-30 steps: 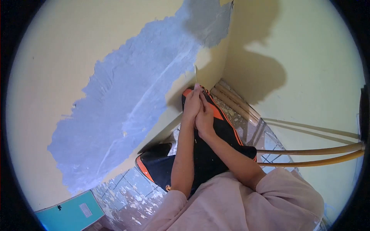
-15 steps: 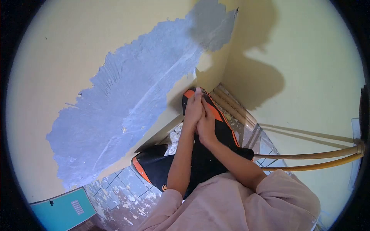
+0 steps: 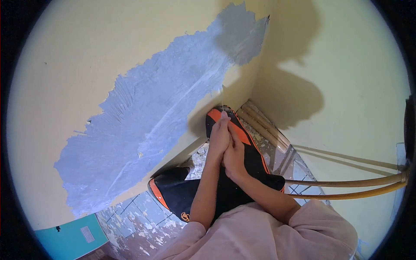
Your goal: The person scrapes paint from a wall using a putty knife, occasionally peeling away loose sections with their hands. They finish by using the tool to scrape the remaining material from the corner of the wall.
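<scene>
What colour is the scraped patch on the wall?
The patch is bluish grey; the head view shows it.

We see home room under renovation: pale yellow painted wall (image 3: 65, 65) with large scraped grey patch (image 3: 147, 121), flake-strewn tiled floor (image 3: 143, 214), yellowish pipes (image 3: 346, 180)

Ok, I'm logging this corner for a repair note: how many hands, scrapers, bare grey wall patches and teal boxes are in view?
hands: 2, the left hand and the right hand, clasped together on the tool
scraper: 1
bare grey wall patch: 1
teal box: 1
total: 5
</scene>
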The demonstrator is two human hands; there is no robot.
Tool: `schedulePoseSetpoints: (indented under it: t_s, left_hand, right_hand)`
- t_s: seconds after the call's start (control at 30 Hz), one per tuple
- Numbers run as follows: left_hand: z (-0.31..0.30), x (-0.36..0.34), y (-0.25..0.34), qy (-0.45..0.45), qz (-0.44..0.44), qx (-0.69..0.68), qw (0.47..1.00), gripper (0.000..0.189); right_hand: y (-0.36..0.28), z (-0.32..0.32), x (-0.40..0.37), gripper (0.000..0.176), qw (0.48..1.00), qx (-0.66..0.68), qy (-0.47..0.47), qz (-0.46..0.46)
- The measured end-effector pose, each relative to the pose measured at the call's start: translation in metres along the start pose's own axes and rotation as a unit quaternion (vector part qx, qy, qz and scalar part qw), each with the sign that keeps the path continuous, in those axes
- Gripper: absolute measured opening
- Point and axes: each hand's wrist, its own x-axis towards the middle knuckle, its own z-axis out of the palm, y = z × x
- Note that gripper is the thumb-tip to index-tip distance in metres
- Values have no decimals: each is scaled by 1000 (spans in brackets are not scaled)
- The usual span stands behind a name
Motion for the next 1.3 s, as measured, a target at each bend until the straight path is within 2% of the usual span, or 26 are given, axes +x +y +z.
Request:
schedulePoseSetpoints:
  t_s: [0.07,0.13,0.2,0.27,0.33,0.37,0.4,0.47,0.5,0.53,0.57,0.6,0.67,0.73,0.8,0.87,0.9,0.97,1.0,1.03,1.07,1.1,1.2,1.23,1.27,1.3]
  left_hand:
    - [2,24,-3,-69,5,23,997,64]
    - [-4,15,8,-65,-8,46,997,65]
    - [-13,-5,15,-42,-21,1,999,67]
    - [-8,4,4,-10,-23,-5,1000,69]
    - [0,23,12,-49,23,76,996,70]
    - [1,21,19,-33,9,133,990,70]
    - [-1,16,18,-35,6,130,991,70]
    - [-9,0,15,-81,-23,24,996,67]
    - [-7,-3,3,-71,-49,20,996,66]
    - [-3,-1,6,-70,-36,19,997,66]
    - [3,1,8,-60,11,8,998,67]
    - [9,2,7,-49,54,-3,997,68]
    - [18,35,21,-43,42,8,998,70]
    - [17,42,45,-120,-8,97,988,72]
    - [21,31,47,-96,37,61,993,70]
    - [24,4,37,-44,50,-68,995,66]
    - [27,-9,28,-52,19,-126,990,64]
    - [29,-34,5,-64,-45,-211,974,59]
    - [28,-45,-8,-67,-76,-240,965,56]
    - [25,-55,-23,-60,-79,-243,965,56]
    - [20,-64,-37,-79,-119,-316,938,50]
    - [15,-70,-38,-97,-157,-387,903,44]
    - [2,-82,-31,-130,-165,-343,916,37]
    - [2,-82,-30,-124,-145,-372,908,36]
    - [1,-80,-29,-116,-145,-382,905,36]
    - [0,-77,-27,-127,-135,-455,871,34]
  right_hand:
    - [11,-3,-1,43,1000,-22,2,16]
    - [22,6,12,42,999,-19,26,7]
    - [16,6,0,42,999,-46,10,-6]
    - [0,9,-11,41,999,20,2,28]
    - [2,11,6,40,999,24,18,30]
    - [5,11,7,41,998,44,27,33]
    - [5,10,10,41,997,60,34,33]
    - [6,4,-2,42,995,75,24,63]
    - [18,1,-13,42,998,47,41,14]
    - [19,2,-13,42,997,19,57,-38]
    - [19,2,-1,42,997,21,56,-46]
    - [14,1,14,42,997,38,61,-16]
    - [5,-2,27,42,996,48,67,28]
    - [-20,2,36,41,997,52,54,13]
    - [-30,-3,29,40,998,20,57,-27]
    - [-41,-10,2,37,992,-91,40,-83]
    - [-35,-20,-5,37,991,-87,44,-87]
    - [-21,-52,-17,39,984,-173,-29,-26]
    - [-20,-65,-23,39,984,-175,-32,-22]
    - [-20,-77,-29,42,974,-204,-102,8]
    - [-22,-87,-31,46,956,-232,-175,38]
    - [-33,-91,-35,53,945,-263,-183,67]
    - [-51,-101,-32,49,925,-317,-193,76]
    - [-59,-103,-28,49,921,-324,-200,78]
    - [-68,-103,-22,44,907,-356,-225,33]
    - [-78,-102,-15,40,887,-387,-251,-12]
